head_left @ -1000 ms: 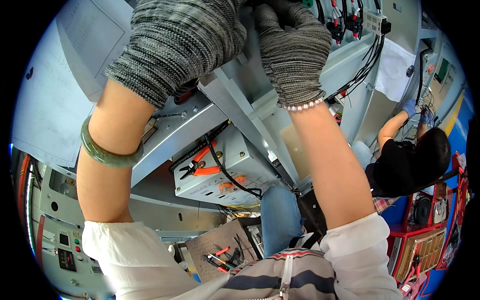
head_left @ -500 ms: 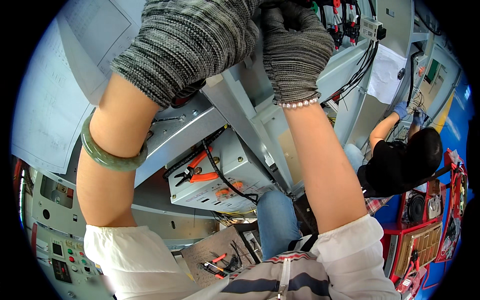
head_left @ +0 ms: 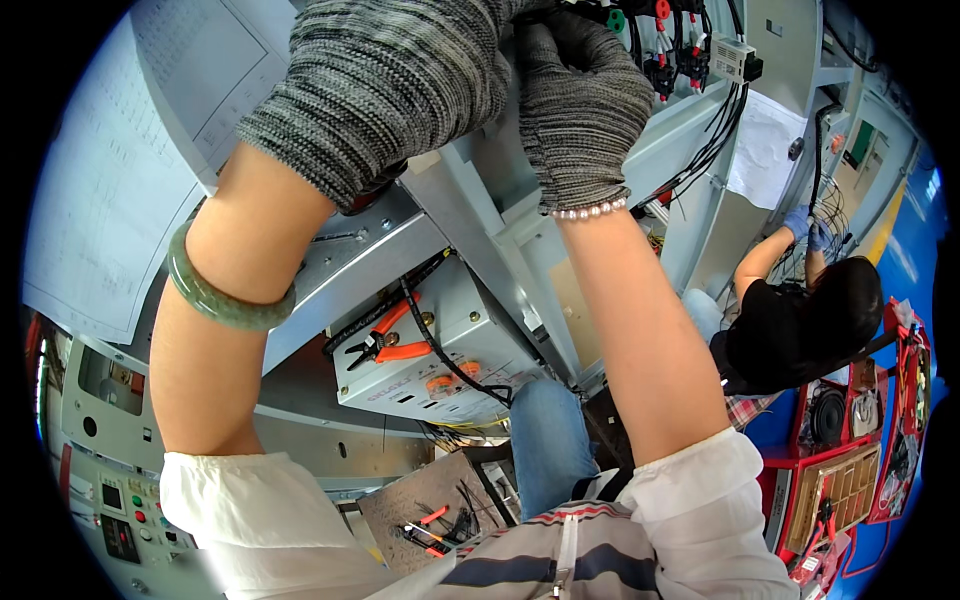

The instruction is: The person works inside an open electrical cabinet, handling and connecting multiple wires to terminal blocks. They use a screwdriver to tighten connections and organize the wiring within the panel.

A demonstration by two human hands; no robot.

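My left hand [head_left: 395, 85], in a grey striped knit glove, is raised at the top of the view with its fingers curled inward. Close beside it, my right hand [head_left: 583, 115] wears the same kind of glove, thumb and fingers bent together. The fingertips of both hands meet around a dark piece [head_left: 538, 14] at the upper edge, too hidden to name. Black terminal parts with red and white wire ends [head_left: 675, 60] hang just right of my right hand. A small white module [head_left: 736, 60] with black wires is mounted further right.
Below my hands a metal beam [head_left: 365, 265] crosses over a grey box [head_left: 440, 385] holding orange-handled wire strippers [head_left: 385, 340]. Paper drawings [head_left: 90, 200] hang at left. A co-worker in black [head_left: 800, 330] handles wires at right, near red tool bins [head_left: 830, 480]. More tools [head_left: 435, 530] lie low.
Both my hands have shifted slightly, the right one a little to the left, still close together. The co-worker's gloved hands have come nearer each other at the wires.
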